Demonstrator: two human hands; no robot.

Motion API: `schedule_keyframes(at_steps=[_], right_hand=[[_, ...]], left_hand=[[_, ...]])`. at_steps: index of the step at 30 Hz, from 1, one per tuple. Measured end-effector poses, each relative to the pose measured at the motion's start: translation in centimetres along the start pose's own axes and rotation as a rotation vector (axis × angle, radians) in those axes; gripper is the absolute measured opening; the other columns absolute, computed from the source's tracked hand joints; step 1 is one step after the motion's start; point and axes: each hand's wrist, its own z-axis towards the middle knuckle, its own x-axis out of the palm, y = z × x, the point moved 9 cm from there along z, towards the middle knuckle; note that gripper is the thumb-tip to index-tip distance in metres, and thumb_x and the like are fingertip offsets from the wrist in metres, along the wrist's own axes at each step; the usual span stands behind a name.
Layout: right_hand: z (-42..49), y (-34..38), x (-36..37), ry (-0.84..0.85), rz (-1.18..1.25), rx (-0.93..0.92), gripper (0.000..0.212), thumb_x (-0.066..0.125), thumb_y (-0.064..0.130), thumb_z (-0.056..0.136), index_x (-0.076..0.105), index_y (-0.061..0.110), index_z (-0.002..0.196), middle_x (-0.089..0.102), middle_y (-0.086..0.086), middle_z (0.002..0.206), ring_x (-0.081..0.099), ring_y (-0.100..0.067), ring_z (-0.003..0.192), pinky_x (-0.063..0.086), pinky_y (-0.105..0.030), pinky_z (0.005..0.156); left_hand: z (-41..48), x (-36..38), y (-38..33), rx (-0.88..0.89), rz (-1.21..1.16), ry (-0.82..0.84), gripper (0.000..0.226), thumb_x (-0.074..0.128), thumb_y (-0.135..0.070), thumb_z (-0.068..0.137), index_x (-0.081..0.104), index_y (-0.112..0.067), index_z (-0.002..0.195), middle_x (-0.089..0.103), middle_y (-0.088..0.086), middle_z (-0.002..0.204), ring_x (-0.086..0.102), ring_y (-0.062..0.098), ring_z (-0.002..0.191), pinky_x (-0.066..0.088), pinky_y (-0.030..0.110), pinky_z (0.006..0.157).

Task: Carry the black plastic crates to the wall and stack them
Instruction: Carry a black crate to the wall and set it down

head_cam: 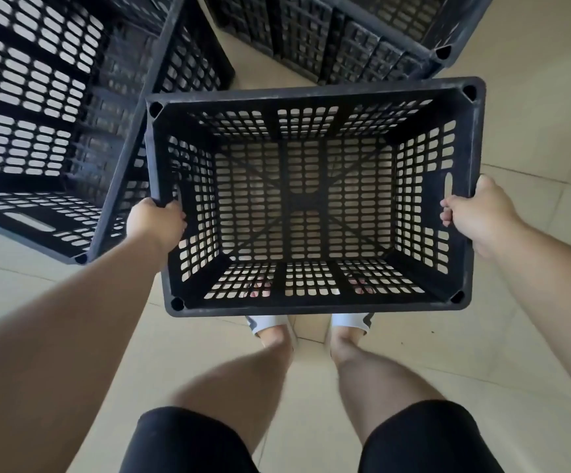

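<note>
You are stretching both bare arms forward and down, your left hand (156, 220) curling over the left rim of the crate (311, 309), your right hand (476, 213) gripping the right rim, fingers (447, 210) hooked inside.

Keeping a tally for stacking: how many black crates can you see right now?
3. The held crate, gripped by the left hand and right hand; the upper-left crate; the top-right crate. Others may be hidden beneath those two.
</note>
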Motion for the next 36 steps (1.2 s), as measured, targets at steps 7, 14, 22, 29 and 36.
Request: schedule_keyframes(at_steps=[7,14,22,29,36], right_hand=[[-9.2,0.4,-8.6,0.015,0.014,0.060,0.016,0.055,0.007,0.101,0.051,0.015,0.114,0.068,-0.009,0.102,0.063,-0.024,0.082,0.059,-0.049,0.090],[-22.4,4.0,-19.6,-0.023,-0.021,0.089,0.020,0.059,0.005,0.097,0.054,0.014,0.114,0.068,-0.014,0.100,0.065,-0.027,0.079,0.061,-0.050,0.083],[-35.7,10.5,-30.1,-0.053,-0.029,-0.028,0.020,0.056,0.004,0.098,0.056,0.012,0.117,0.069,-0.013,0.100,0.063,-0.027,0.077,0.059,-0.045,0.077],[-40.7,15.7,-35.7,0.013,-0.049,-0.204,0.021,0.052,0.002,0.098,0.055,0.009,0.117,0.069,-0.016,0.099,0.064,-0.027,0.076,0.060,-0.052,0.083],[-43.6,22.0,-36.3,0.077,-0.163,-0.410,0.036,0.045,-0.006,0.097,0.047,0.007,0.131,0.063,-0.021,0.100,0.056,-0.027,0.071,0.050,-0.041,0.062]], left_hand=[[-9.5,-6.7,-1.6,-0.019,0.010,0.059,0.027,0.048,-0.027,0.097,0.065,-0.007,0.104,0.073,0.007,0.090,0.064,0.022,0.075,0.054,0.036,0.073],[-22.1,-18.6,-2.4,-0.030,-0.034,0.087,0.028,0.047,-0.030,0.093,0.067,-0.010,0.098,0.071,0.007,0.083,0.068,0.031,0.078,0.059,0.046,0.086],[-34.8,-31.7,-2.4,0.011,-0.134,0.086,0.033,0.044,-0.037,0.098,0.060,-0.013,0.113,0.071,0.012,0.098,0.071,0.034,0.089,0.061,0.049,0.089],[-41.5,-37.9,-2.6,0.082,-0.304,0.026,0.021,0.046,-0.024,0.100,0.060,-0.011,0.092,0.065,0.006,0.079,0.062,0.026,0.072,0.053,0.041,0.075],[-47.9,-40.4,2.9,-0.009,-0.484,-0.114,0.028,0.046,-0.020,0.100,0.063,0.001,0.105,0.062,0.009,0.077,0.058,0.027,0.068,0.050,0.040,0.070]])
